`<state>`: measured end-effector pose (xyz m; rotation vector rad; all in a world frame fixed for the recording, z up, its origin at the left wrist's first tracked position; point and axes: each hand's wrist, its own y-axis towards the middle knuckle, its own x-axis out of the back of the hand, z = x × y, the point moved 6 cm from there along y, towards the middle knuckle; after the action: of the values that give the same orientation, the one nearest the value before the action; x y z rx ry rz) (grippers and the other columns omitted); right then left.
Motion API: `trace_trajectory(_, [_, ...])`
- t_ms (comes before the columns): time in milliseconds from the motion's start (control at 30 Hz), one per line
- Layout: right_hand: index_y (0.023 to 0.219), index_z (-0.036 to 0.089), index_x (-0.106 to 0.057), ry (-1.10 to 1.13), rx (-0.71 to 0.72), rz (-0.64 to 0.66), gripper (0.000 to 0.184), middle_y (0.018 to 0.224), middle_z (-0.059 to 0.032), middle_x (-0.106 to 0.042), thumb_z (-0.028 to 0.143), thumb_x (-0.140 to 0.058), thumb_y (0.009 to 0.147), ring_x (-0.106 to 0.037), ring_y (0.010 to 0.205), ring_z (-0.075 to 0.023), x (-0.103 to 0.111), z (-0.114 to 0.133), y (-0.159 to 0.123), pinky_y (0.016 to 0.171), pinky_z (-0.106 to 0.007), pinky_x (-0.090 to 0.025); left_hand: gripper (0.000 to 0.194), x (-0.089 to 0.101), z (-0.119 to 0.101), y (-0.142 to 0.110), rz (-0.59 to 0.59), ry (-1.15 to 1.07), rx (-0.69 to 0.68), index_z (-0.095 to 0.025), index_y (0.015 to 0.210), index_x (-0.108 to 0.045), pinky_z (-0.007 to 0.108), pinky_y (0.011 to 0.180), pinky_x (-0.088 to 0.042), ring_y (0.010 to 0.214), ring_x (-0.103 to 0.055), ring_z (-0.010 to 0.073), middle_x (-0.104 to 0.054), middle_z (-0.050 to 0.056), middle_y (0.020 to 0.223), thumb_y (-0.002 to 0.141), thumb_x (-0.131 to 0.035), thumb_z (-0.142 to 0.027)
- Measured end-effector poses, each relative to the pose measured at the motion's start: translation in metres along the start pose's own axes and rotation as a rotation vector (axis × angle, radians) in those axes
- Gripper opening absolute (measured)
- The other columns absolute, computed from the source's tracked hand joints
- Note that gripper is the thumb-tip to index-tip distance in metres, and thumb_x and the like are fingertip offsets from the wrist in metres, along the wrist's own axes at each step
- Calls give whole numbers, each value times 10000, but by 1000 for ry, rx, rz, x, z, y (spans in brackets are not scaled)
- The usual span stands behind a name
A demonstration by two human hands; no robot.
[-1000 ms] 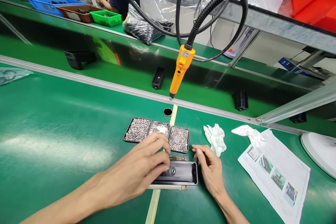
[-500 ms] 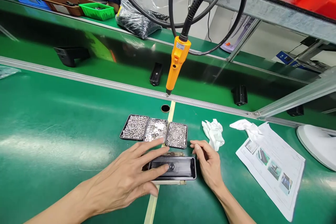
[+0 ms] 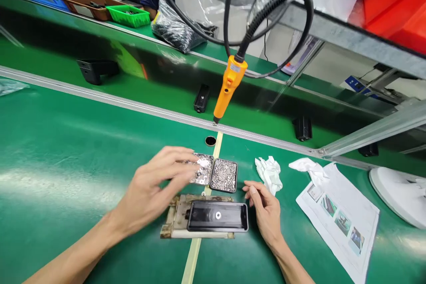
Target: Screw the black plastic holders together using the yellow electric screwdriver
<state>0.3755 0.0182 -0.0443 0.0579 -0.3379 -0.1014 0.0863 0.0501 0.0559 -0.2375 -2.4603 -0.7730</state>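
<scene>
My left hand [image 3: 161,184] is held above the metal-parts trays, fingers stretched out and a little blurred. It covers the left tray and part of the middle tray [image 3: 203,169], which holds flat shiny washers. Small metal pieces fill the right tray [image 3: 224,175]. A long black housing [image 3: 233,216] lies on a worn wooden fixture [image 3: 175,217], with a bright metal ring [image 3: 218,215] at its centre. Beside the housing's right end, my right hand [image 3: 266,208] rests with curled fingers and the thumb against them; what they hold, if anything, is hidden.
An orange electric screwdriver [image 3: 228,88] hangs from a black cable behind the trays. Crumpled white tissue [image 3: 269,174] and a printed sheet [image 3: 339,217] lie to the right. Black parts such as a small housing [image 3: 201,98] appear along the green back panel. Coloured bins, including a green one [image 3: 129,16], stand beyond.
My left hand has lifted off the black housing and moved up and left over the trays. A bright ring now shows at the housing's centre. My right hand has hardly moved.
</scene>
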Motion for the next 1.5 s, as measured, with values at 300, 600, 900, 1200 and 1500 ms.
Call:
trace_trajectory(300, [1390,269,-591,-98,279,-86,499,1267,-111,-684,495,-655,950,-656,1110,-252,0,98,102,962,-431,-533,165,8,79,-16,124,408,217,-194,1038,-751,397,876,-482,980,-553,255,-690,62,990,978,-671,-325])
trace_trajectory(600, [1421,262,-544,72,382,-6,631,1220,-88,-702,506,-740,873,-679,1133,-275,-80,153,196,1057,-512,-511,58,-18,85,-19,114,427,223,-141,956,-676,409,792,-443,914,-483,265,-620,76,957,960,-621,-124])
trace_trajectory(900, [1349,274,-571,339,268,26,469,743,37,-627,417,-712,925,-659,724,-160,-71,165,147,754,-342,-575,246,-8,73,-18,-65,209,176,-161,991,-682,374,818,-438,929,-497,223,-634,58,976,1064,-447,-143])
trace_trajectory(1200, [1034,246,-601,820,316,147,166,520,113,-379,391,-521,1031,-267,376,-58,-73,199,87,375,-167,-380,102,-31,44,-19,-141,-317,185,-195,900,-645,305,785,-429,877,-549,160,-636,-10,873,996,-639,-163])
trace_trajectory(1500, [1042,255,-620,859,334,302,123,530,112,-376,332,-525,1030,-300,387,-57,-94,201,69,398,-169,-394,130,-37,33,-19,-129,-328,140,-178,860,-665,318,803,-445,908,-553,178,-648,-1,853,906,-746,-86])
